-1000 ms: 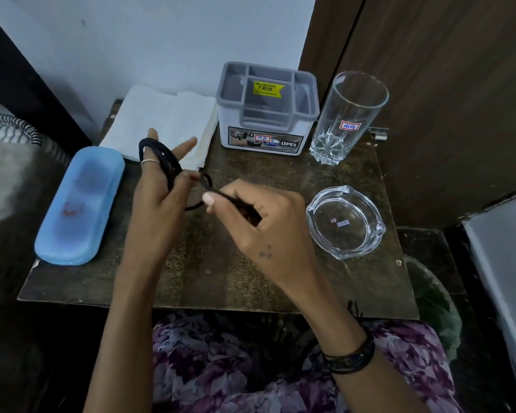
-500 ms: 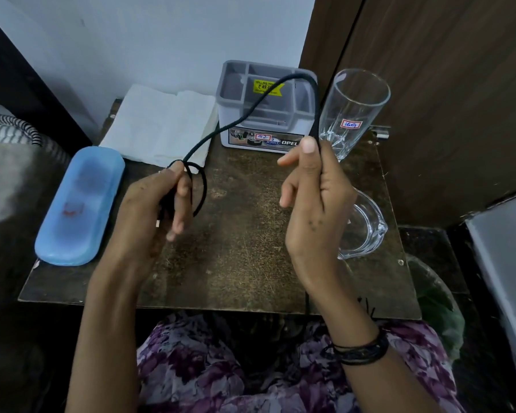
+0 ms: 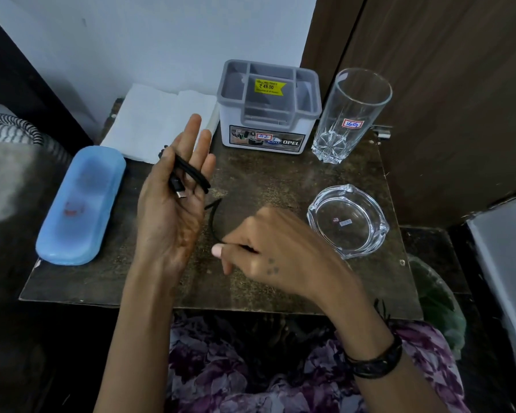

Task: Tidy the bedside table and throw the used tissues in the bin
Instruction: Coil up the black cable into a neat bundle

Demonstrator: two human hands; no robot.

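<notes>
From my remote seat I see the left hand [image 3: 173, 201] held palm-up above the worktop [image 3: 280, 281], fingers mostly straight, with several turns of a black cable [image 3: 191, 174] lying across them and the thumb pressing the coil near its metal plug. The right hand [image 3: 268, 248] is low over the worktop, thumb and forefinger pinching the loose run of that cable, which curves up towards the left palm. I judge I am mid-way through winding the cable into a bundle.

The white tissues [image 3: 158, 123] lie flat at the back left corner, touching the grey organiser box [image 3: 268, 108], not yet binned. What I take to be the bin [image 3: 438, 305] sits below the worktop's right edge, though it is too dark to be sure.

The risks from here, as I judge them:
- The coil rests on nearly straight fingers, so a tug from the right hand could drag the turns off and undo the winding.
- A wide sweep of the loose end could strike the tall glass [image 3: 352, 114] or the glass ashtray [image 3: 347, 220]; the ashtray is just beside my right hand.
- The free tail drops out of sight below the front edge and could snag there.

The blue case [image 3: 81, 204] lies well left of all this.
</notes>
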